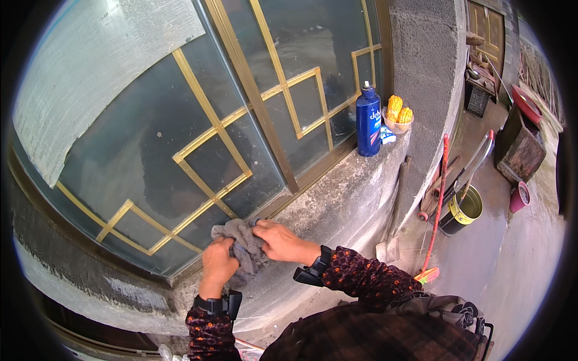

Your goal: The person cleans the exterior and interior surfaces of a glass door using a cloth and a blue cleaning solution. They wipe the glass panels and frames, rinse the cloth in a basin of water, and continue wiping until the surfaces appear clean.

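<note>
A grey cloth (241, 246) hangs bunched between my two hands, over the concrete window sill (316, 203). My left hand (218, 266) grips its left side, the thumb pressed on the folds. Fingers of my right hand (282, 241) pinch its upper right part. Just beyond the cloth are the brown window frame (271, 205) and a glass pane (135, 167) with gold lattice strips. Specks and smears mark the glass. Both wrists wear black straps with small devices.
On the sill's far end stand a blue bottle (369, 122) and a clear bowl (398, 125) with corn cobs. Below, to the right, are a shovel (397, 212), a red-handled broom (438, 212), a bucket (461, 210) and a pink pot (520, 197).
</note>
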`<state>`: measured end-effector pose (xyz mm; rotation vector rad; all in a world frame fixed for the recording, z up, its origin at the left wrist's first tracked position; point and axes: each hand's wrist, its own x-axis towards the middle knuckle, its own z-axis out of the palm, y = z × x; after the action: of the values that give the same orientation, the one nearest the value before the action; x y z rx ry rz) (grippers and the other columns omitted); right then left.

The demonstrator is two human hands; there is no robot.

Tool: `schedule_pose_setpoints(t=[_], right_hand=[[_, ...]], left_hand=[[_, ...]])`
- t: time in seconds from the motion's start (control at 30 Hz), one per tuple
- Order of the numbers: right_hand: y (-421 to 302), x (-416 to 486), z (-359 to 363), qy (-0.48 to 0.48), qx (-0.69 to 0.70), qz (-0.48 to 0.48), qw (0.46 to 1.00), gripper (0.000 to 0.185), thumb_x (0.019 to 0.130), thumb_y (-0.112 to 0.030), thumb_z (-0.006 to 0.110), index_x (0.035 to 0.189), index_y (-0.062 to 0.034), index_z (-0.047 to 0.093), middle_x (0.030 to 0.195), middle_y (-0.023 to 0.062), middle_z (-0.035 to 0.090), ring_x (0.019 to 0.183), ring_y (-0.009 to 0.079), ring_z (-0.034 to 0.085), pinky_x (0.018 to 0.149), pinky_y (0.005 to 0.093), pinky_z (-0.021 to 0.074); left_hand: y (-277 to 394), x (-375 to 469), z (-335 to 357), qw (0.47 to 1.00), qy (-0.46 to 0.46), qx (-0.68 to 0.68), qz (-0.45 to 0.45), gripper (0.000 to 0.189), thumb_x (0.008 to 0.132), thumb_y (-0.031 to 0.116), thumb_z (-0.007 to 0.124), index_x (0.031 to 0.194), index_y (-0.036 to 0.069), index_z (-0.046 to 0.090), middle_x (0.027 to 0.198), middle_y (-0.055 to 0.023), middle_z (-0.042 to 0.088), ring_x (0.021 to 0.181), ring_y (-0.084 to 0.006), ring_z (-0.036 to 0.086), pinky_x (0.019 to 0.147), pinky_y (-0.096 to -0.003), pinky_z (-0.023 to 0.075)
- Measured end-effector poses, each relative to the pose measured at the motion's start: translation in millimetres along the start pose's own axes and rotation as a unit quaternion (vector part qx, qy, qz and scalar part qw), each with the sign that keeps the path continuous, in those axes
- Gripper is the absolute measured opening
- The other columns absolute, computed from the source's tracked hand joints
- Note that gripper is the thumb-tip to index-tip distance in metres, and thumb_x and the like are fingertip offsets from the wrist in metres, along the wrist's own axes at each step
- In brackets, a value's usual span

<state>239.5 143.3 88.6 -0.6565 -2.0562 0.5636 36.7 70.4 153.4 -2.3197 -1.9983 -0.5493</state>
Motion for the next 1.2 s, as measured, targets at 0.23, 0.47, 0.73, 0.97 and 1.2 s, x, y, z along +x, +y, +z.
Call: schedule_pose_setpoints(t=[0.23, 0.47, 0.73, 0.97, 1.2], right_hand=[[-34, 15, -45, -0.029, 0.402, 0.016, 0.915, 0.051, 0.087, 0.002, 0.069, 0.136, -0.0075, 0.061, 0.126, 0.0039, 0.061, 0.118, 0.0125, 0.056, 0.096, 0.0283, 0.0474], [-11, -18, -30, 0.084, 0.251, 0.131, 0.955, 0.047, 0.095, 0.006, 0.061, 0.139, -0.0102, 0.059, 0.090, -0.0059, 0.049, 0.080, 0.0050, 0.044, 0.074, 0.0212, 0.0419], [-8, -25, -42, 0.051, 0.355, 0.107, 0.927, 0.047, 0.093, 0.004, 0.064, 0.138, -0.0086, 0.061, 0.116, 0.0016, 0.069, 0.092, 0.0065, 0.058, 0.083, 0.0252, 0.0507], [-3, -25, -71, 0.063, 0.159, 0.002, 0.985, 0.043, 0.091, -0.004, 0.070, 0.132, -0.0034, 0.061, 0.120, 0.0162, 0.071, 0.109, 0.0345, 0.069, 0.091, 0.0401, 0.0558], [73, -32, -106, 0.224, -0.134, 0.044, 0.964, 0.029, 0.087, -0.004, 0.067, 0.116, -0.0022, 0.064, 0.095, 0.0150, 0.065, 0.089, 0.0375, 0.061, 0.078, 0.0474, 0.0489]], left_hand=[[-16, -69, -59, 0.780, 0.030, -0.595, -0.191, 0.051, 0.081, -0.010, 0.071, 0.131, -0.001, 0.064, 0.126, -0.0041, 0.065, 0.113, -0.0128, 0.061, 0.095, -0.0263, 0.0472], [-15, -66, -28, 0.808, 0.230, -0.515, -0.169, 0.044, 0.089, -0.010, 0.064, 0.132, -0.003, 0.063, 0.124, -0.0010, 0.065, 0.099, -0.0040, 0.055, 0.087, -0.0185, 0.0421], [77, -23, -26, 0.984, 0.153, 0.093, 0.002, 0.056, 0.070, 0.025, 0.088, 0.120, 0.008, 0.070, 0.120, -0.0173, 0.063, 0.114, -0.0370, 0.058, 0.096, -0.0487, 0.0435], [51, -8, 18, 0.927, 0.163, -0.304, -0.146, 0.012, 0.086, -0.003, 0.072, 0.090, -0.002, 0.061, 0.070, 0.0060, 0.047, 0.065, -0.0032, 0.042, 0.056, -0.0237, 0.0376], [100, 86, 26, 0.958, 0.236, -0.163, -0.026, 0.016, 0.084, -0.001, 0.068, 0.099, 0.001, 0.069, 0.079, -0.0093, 0.065, 0.072, -0.0215, 0.063, 0.067, -0.0372, 0.0512]])
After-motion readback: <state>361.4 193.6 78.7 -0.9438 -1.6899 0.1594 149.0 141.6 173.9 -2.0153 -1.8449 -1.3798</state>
